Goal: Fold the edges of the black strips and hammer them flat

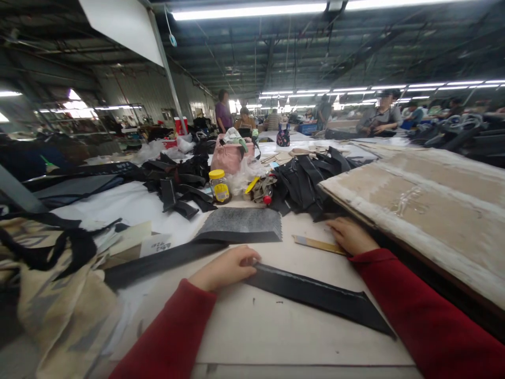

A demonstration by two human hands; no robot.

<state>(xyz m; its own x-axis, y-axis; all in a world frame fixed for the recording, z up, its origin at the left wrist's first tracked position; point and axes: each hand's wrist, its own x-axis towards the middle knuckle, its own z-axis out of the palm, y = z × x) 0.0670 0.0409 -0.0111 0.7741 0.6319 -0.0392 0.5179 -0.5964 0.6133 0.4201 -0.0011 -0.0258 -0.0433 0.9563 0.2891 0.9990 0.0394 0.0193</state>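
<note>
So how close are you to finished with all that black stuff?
I can't tell exactly. Looking done: two heaps of black pieces lie farther up the table. In hand: the left hand rests at the end of a black strip, and the right hand sits by a wooden ruler. Left: a grey pinked-edge piece lies untouched.

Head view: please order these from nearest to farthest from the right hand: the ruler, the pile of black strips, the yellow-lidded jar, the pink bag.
1. Ruler: beside the right hand, on the table.
2. Pile of black strips: just ahead of the hand.
3. Yellow-lidded jar: farther ahead, leftward.
4. Pink bag: behind the jar.
</note>
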